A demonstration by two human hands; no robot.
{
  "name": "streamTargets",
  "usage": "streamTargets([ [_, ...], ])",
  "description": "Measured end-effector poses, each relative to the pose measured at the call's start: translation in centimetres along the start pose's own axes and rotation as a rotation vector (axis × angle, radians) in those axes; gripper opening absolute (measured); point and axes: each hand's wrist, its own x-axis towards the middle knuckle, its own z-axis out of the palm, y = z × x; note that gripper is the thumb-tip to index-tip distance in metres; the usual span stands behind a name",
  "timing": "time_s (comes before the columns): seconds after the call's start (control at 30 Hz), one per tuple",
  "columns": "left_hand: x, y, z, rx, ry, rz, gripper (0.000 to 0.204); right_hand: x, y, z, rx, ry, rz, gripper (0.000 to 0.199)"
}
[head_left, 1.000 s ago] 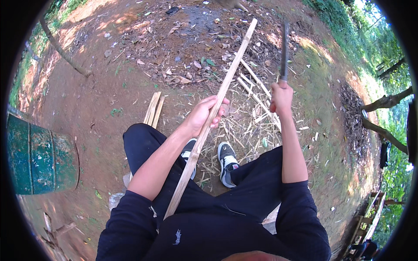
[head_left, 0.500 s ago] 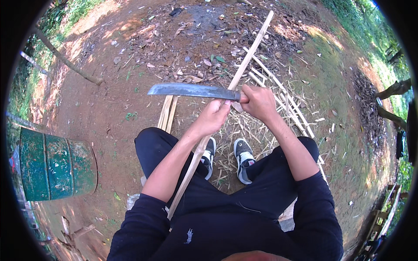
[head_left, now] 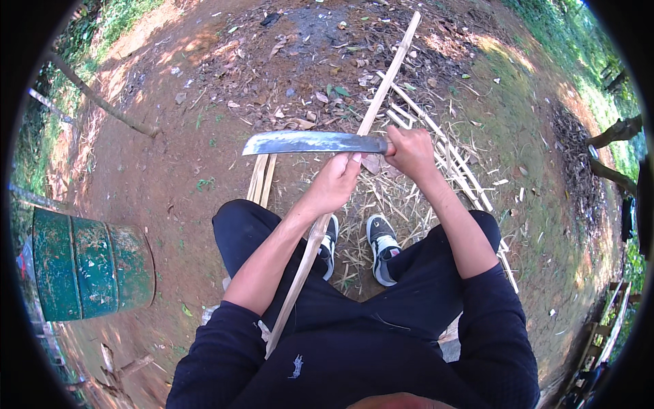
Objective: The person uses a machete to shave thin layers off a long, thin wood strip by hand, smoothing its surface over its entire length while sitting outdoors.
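Wood, in one long pale strip [head_left: 392, 76], slanted through the left hand [head_left: 337, 183], its far end well beyond the fingertips and its near end back past the wrist beside the lap [head_left: 354, 320]; that lie presumably kept it from wobbling. The left fingers were clamped on the strip, most of them hidden under the hand, the thumb just beside the machete [head_left: 306, 143]. The blade crossed over the wood right ahead of that thumb, probably so close for control. The right hand [head_left: 411, 153] had its fingers wrapped around the machete's handle, knuckles up, the blade pointing left past the left fingers. Both elbows were bent, the forearms converging. Thin sticks [head_left: 475, 184] lay right of the right fingers, short slats [head_left: 260, 178] left of the left ones.
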Motion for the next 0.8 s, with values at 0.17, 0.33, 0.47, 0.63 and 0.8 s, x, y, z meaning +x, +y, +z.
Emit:
streamTargets([
  [0.17, -0.2, 0.1, -0.5, -0.064, 0.005, 0.018, 0.025, -1.0, 5.5, 0.9, -0.042, -0.011, 0.211, 0.01],
  [0.33, -0.5, 1.3, -0.7, -0.135, -0.067, -0.109, 0.024, -1.1, 9.4, -1.4, -0.301, -0.006, 0.439, 0.011],
  [0.47, -0.5, 0.5, -0.6, -0.19, -0.047, -0.156, 0.024, -0.9, 5.0, -0.9, -0.066, -0.065, 0.435, 0.012],
  [0.63, -0.4, 0.1, -0.3, -0.218, -0.103, -0.142, 0.025, -0.2, 2.0, -0.9, -0.038, -0.072, 0.022, 0.008],
  [0.8, -1.5, 0.9, -0.6, -0.228, -0.143, -0.121, 0.023, -1.5, 9.4, -1.2, -0.132, -0.028, 0.394, 0.009],
])
